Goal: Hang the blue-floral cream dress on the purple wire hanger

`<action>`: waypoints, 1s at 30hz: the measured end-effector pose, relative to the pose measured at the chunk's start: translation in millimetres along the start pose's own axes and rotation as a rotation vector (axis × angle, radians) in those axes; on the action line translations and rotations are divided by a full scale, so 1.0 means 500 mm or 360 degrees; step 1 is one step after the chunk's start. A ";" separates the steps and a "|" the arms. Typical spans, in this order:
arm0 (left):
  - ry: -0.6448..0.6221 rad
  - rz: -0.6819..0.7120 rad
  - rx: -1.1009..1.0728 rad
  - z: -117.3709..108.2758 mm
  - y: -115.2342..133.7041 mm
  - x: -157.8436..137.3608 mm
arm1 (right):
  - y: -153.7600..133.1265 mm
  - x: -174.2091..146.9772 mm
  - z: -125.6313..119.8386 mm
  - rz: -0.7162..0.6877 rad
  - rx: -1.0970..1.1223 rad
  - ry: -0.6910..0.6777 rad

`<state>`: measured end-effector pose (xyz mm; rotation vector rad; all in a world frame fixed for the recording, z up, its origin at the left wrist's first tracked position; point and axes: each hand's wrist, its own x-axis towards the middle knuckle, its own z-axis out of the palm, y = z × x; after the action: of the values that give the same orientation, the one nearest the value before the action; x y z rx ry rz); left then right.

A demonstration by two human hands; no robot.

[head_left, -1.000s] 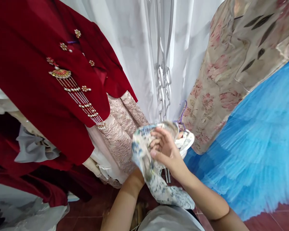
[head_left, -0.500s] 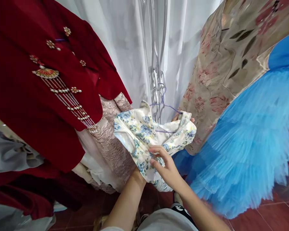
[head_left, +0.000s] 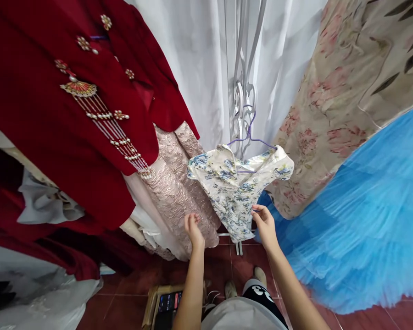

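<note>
A small white top with blue flowers and a V-shaped neck [head_left: 242, 192] hangs on a thin purple wire hanger [head_left: 250, 133], narrowing toward its lower end. My right hand [head_left: 265, 224] is at the garment's right edge, thumb and fingers pinched together on the cloth. My left hand [head_left: 194, 233] is raised to the left of the top, apart from it. Its fingers are loosely bent with nothing in them, in front of a pale pink brocade skirt [head_left: 179, 188].
A dark red jacket with a beaded tassel brooch [head_left: 79, 87] hangs at left. At right are a beige floral dress [head_left: 316, 123] and a blue ruffled tulle skirt [head_left: 358, 238]. White hooks [head_left: 240, 96] hang before a white curtain [head_left: 206, 59]. A box with a phone [head_left: 170, 301] lies on the tiled floor.
My left hand has come out from behind the top and moved left. My right hand has shifted from its front to its right edge. The top now hangs straighter.
</note>
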<state>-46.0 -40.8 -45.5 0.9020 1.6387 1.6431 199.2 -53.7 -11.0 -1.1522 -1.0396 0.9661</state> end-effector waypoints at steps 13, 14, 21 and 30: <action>-0.0521 0.0539 0.0549 0.308 0.108 -0.017 | -0.021 0.005 -0.023 0.0204 0.0118 -0.0047; -0.0492 0.0550 0.0561 0.315 0.106 -0.013 | -0.023 0.010 -0.033 0.0207 0.0113 -0.0040; -0.0355 0.0648 0.0608 0.353 0.105 0.009 | -0.023 0.037 -0.059 0.0258 0.0086 -0.0055; -0.0199 0.0674 0.0676 0.362 0.084 0.016 | -0.025 0.061 -0.040 0.0303 0.0108 -0.0184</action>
<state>100.5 66.6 -5.8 1.6240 1.8300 1.4756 226.8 -31.1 3.2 -1.1651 -0.9932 1.2213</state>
